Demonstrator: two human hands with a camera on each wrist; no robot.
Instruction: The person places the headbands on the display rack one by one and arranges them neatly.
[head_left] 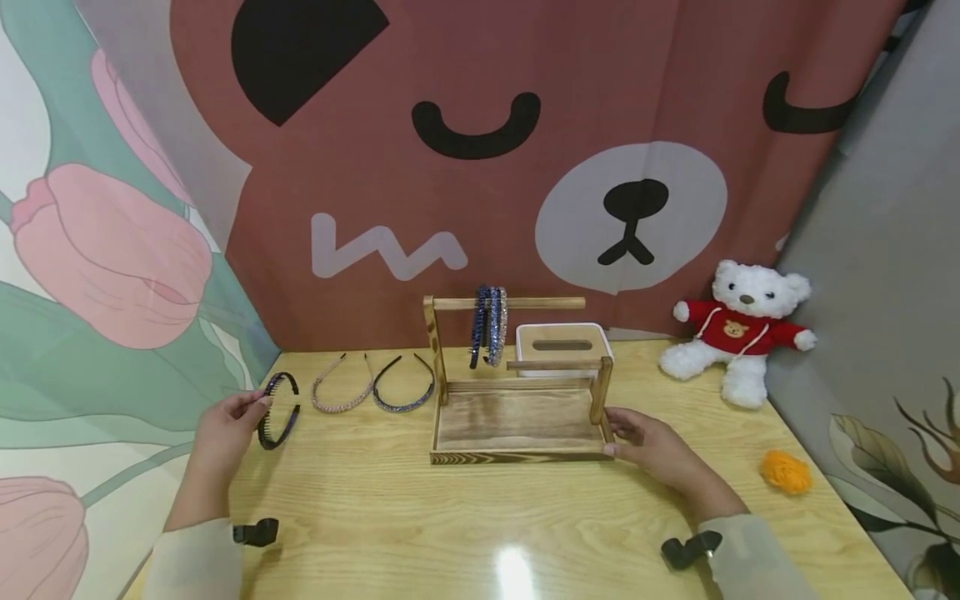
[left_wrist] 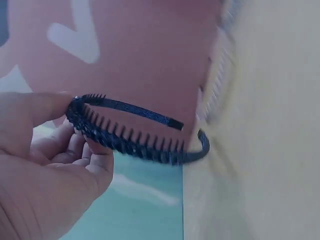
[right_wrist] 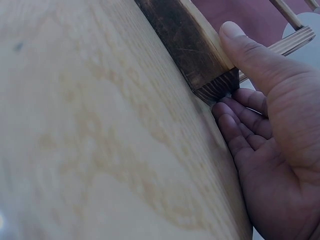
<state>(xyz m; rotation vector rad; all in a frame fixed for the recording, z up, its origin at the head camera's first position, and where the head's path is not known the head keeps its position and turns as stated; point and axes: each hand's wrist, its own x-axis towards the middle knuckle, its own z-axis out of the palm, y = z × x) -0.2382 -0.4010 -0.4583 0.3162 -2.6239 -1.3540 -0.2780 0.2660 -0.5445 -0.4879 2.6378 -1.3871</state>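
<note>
At the left, my left hand [head_left: 227,429] pinches a dark toothed headband [head_left: 264,433] between thumb and fingers, raised off the table. In the left wrist view the headband [left_wrist: 130,145] has comb teeth on its inner side and both ends point away from the hand. My right hand [head_left: 652,446] grips the right front corner of a wooden rack [head_left: 517,457]. The right wrist view has its thumb over the rack's rim [right_wrist: 215,75] and the fingers curled against the outer side. Dark blue, blue and silvery headbands [head_left: 493,325] hang on the rack's upper bar.
A pink beaded headband [head_left: 341,407] and a blue one [head_left: 405,407] lie left of the rack. Behind it stands a white-rimmed tissue box [head_left: 600,335]. A white teddy bear [head_left: 738,329] in red and an orange fuzzy ball [head_left: 786,472] are at the right.
</note>
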